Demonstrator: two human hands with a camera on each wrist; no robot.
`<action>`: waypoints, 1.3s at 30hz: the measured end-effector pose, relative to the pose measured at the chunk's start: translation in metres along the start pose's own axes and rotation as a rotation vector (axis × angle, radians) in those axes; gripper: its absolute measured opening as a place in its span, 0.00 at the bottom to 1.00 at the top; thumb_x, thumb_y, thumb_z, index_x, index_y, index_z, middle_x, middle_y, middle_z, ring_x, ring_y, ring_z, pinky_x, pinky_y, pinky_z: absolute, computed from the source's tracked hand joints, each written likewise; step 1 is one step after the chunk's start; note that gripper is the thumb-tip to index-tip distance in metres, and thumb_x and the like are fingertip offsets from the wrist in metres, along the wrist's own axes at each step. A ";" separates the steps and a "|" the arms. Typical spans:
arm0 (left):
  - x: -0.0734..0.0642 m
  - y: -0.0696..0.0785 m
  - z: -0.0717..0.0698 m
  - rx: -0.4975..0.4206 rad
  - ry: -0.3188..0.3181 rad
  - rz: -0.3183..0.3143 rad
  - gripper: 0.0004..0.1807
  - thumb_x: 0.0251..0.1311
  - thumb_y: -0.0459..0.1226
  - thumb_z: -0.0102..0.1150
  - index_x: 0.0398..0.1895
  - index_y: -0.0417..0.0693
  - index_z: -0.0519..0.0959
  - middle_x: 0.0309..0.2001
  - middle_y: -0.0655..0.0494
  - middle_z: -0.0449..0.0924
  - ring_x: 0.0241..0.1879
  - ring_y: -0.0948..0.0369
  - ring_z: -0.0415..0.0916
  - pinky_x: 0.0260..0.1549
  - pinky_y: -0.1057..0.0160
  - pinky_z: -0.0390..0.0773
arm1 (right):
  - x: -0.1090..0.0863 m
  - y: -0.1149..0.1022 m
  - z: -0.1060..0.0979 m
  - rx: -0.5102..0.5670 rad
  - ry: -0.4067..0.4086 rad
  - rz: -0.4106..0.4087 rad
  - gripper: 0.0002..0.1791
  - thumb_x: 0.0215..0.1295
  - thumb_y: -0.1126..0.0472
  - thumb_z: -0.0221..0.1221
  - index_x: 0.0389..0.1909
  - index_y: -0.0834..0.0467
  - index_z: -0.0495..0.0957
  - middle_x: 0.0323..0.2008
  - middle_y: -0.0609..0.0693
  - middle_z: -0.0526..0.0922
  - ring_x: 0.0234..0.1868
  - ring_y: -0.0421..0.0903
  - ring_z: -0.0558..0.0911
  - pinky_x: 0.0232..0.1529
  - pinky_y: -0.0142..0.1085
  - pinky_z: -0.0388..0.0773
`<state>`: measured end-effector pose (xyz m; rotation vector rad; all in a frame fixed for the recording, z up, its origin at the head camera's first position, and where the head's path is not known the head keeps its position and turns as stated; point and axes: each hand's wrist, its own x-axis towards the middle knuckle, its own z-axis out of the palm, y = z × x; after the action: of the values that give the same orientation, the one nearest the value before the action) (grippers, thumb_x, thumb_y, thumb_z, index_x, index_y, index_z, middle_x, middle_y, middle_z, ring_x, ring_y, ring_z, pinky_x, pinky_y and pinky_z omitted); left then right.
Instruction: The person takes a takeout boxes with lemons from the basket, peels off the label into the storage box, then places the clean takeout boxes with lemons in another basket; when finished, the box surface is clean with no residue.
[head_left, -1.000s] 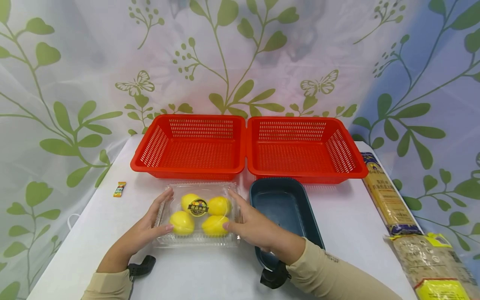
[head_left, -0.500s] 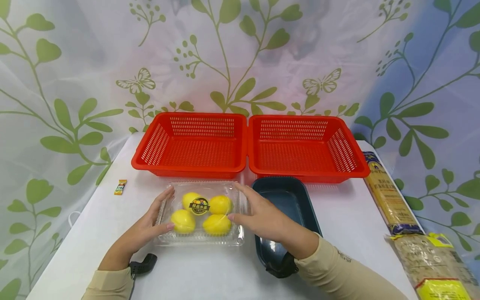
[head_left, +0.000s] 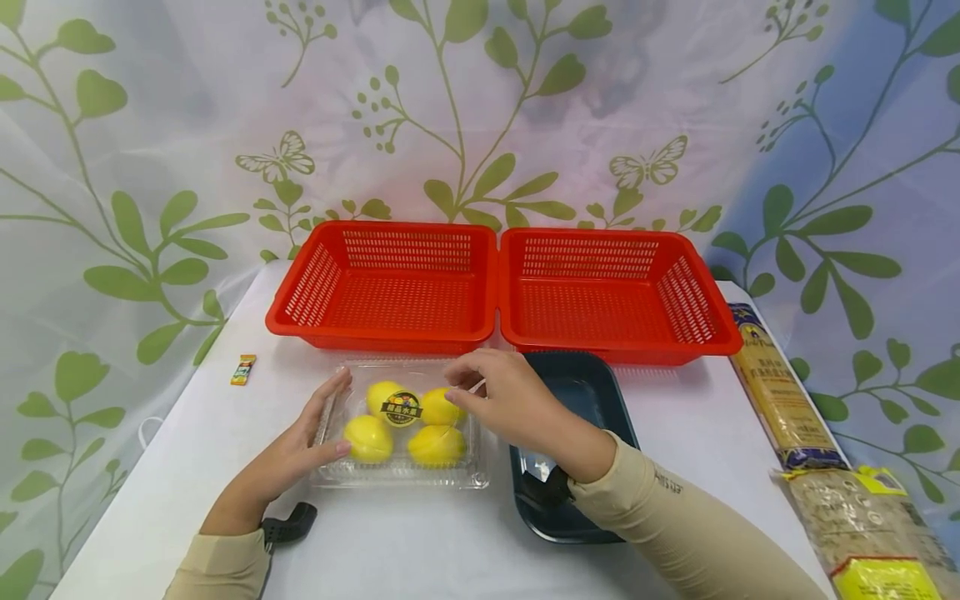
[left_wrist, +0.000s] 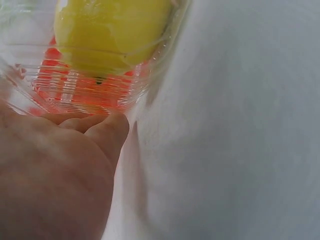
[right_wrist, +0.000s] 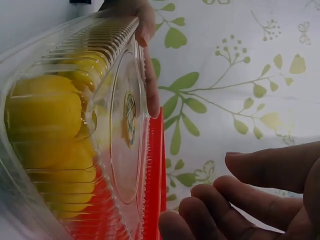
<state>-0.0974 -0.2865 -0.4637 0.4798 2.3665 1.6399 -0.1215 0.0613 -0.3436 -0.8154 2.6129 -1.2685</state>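
A clear plastic fruit box (head_left: pixel 408 478) with a round label on its lid lies on the white table, several yellow lemons (head_left: pixel 437 446) inside. My left hand (head_left: pixel 288 467) holds the box's left end, thumb near the front and fingers towards the back. In the left wrist view, that hand (left_wrist: pixel 55 170) touches the clear wall below a lemon (left_wrist: pixel 112 35). Over the box's right end is my right hand (head_left: pixel 517 404), fingers loosely bent and holding nothing. The right wrist view shows this hand (right_wrist: pixel 245 200) apart from the lid (right_wrist: pixel 125 175).
Two red baskets (head_left: pixel 390 342) (head_left: pixel 600 343) stand side by side at the back. A dark blue tray (head_left: pixel 581 400) sits under my right forearm. A small wrapped packet (head_left: pixel 243 369) lies at left; a noodle pack (head_left: pixel 772 383) and a bagged food (head_left: pixel 855 517) lie along the right edge.
My right hand has let go of the box's right side, shifted away, then come back above the right end with its fingers more bent. My left hand stays at the left end.
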 end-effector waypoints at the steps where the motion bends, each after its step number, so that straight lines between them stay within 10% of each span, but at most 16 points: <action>1: 0.000 0.000 0.000 0.001 -0.001 -0.002 0.52 0.67 0.38 0.65 0.87 0.66 0.44 0.85 0.52 0.41 0.81 0.46 0.31 0.67 0.20 0.33 | 0.003 0.000 0.002 -0.021 -0.013 -0.014 0.14 0.70 0.64 0.70 0.54 0.60 0.86 0.47 0.50 0.87 0.45 0.42 0.84 0.49 0.39 0.85; 15: -0.001 0.000 0.000 0.003 -0.001 -0.019 0.52 0.67 0.40 0.64 0.87 0.64 0.43 0.85 0.52 0.41 0.81 0.46 0.30 0.65 0.19 0.33 | 0.052 -0.022 0.029 -0.278 -0.274 -0.005 0.07 0.68 0.62 0.72 0.45 0.58 0.90 0.34 0.43 0.84 0.36 0.41 0.79 0.36 0.26 0.79; 39: 0.001 -0.001 0.000 -0.006 -0.011 -0.002 0.53 0.67 0.39 0.64 0.87 0.62 0.42 0.85 0.52 0.40 0.81 0.46 0.29 0.67 0.21 0.31 | 0.077 -0.027 0.052 -0.486 -0.346 0.062 0.12 0.69 0.58 0.71 0.27 0.56 0.82 0.20 0.47 0.72 0.26 0.43 0.73 0.23 0.29 0.68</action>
<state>-0.0982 -0.2870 -0.4649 0.4836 2.3533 1.6382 -0.1582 -0.0288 -0.3472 -0.9100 2.6467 -0.4187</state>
